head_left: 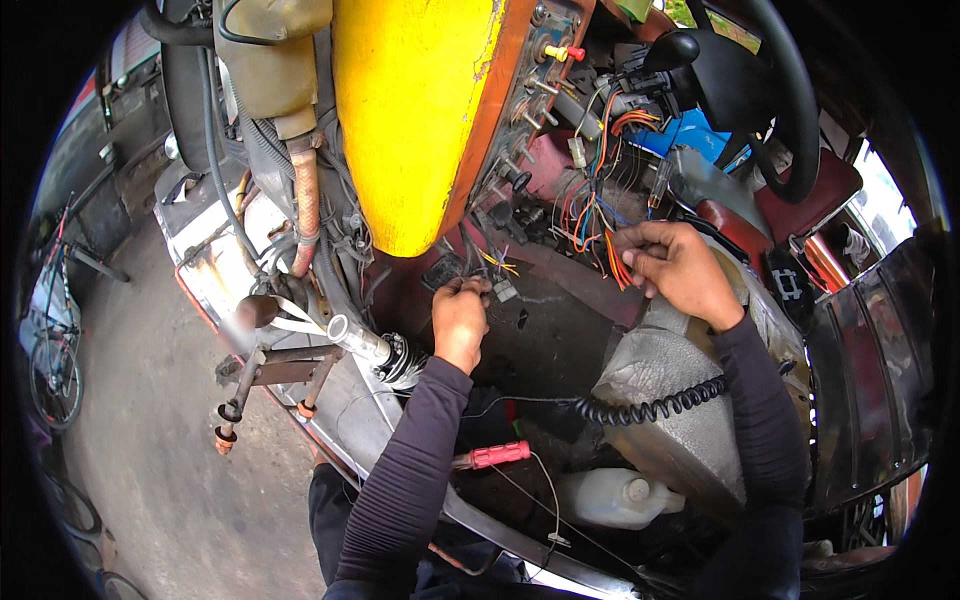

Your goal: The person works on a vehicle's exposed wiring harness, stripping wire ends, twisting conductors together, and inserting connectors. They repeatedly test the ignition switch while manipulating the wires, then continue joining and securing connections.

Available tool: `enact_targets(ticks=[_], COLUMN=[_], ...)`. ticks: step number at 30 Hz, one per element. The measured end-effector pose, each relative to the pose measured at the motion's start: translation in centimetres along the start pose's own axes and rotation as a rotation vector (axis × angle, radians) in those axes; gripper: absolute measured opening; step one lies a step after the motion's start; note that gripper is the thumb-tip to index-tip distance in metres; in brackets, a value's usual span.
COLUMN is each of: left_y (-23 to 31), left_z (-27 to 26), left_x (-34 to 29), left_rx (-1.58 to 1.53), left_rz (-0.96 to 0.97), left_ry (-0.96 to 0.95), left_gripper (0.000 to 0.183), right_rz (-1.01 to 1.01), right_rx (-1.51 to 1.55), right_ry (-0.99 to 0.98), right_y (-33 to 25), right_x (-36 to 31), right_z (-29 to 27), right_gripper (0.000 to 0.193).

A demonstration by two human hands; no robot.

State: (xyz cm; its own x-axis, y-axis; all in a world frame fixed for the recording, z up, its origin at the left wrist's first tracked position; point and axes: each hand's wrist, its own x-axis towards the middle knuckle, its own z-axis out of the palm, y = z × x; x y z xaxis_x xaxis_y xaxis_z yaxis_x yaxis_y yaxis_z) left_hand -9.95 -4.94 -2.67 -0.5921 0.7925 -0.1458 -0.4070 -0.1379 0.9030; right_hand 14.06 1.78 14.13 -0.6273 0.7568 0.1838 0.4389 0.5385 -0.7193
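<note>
Left hand [461, 322], frame centre, fingers curled, pinching thin wires [497, 266] under yellow panel [415, 110]. Right hand [676, 268], right of centre, gripping orange-red wire bundle [590, 205], likely holding it aside for access. Red-handled screwdriver [492, 456] lies below, within reach, beside coiled black cord [650, 407].

One head-worn fisheye view looks steeply down from just above the person's own forearms, close in on the wiring [590, 210] under a yellow panel [415, 110]; edges bend toward the rim, where concrete ground [160, 450] shows at left.
</note>
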Motion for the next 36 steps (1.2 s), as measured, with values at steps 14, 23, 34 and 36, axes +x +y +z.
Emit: enact_targets(ticks=[14,23,34,36], left_y=[1.3,1.2,0.9,0.7], left_z=[2.9,5.6,6.6,6.9], left_x=[-3.4,-3.4,-4.2,-4.2], left_rx=[0.001,-0.304,-0.365,-0.353], left_rz=[0.162,-0.120,-0.244,-0.253], left_ry=[-0.451,-0.602,-0.642,-0.632], left_gripper=[0.024,0.027,0.020,0.021], right_rz=[0.026,0.115,0.083,0.078], right_rx=[-0.154,0.135,0.089,0.093], right_ry=[-0.078,-0.080,-0.115,-0.117], right_y=[1.0,2.0,2.3,2.5], right_x=[-0.4,-0.2,-0.4,-0.4], right_z=[0.3,0.6,0.8,0.8], right_gripper=[0.020,0.023,0.017,0.017])
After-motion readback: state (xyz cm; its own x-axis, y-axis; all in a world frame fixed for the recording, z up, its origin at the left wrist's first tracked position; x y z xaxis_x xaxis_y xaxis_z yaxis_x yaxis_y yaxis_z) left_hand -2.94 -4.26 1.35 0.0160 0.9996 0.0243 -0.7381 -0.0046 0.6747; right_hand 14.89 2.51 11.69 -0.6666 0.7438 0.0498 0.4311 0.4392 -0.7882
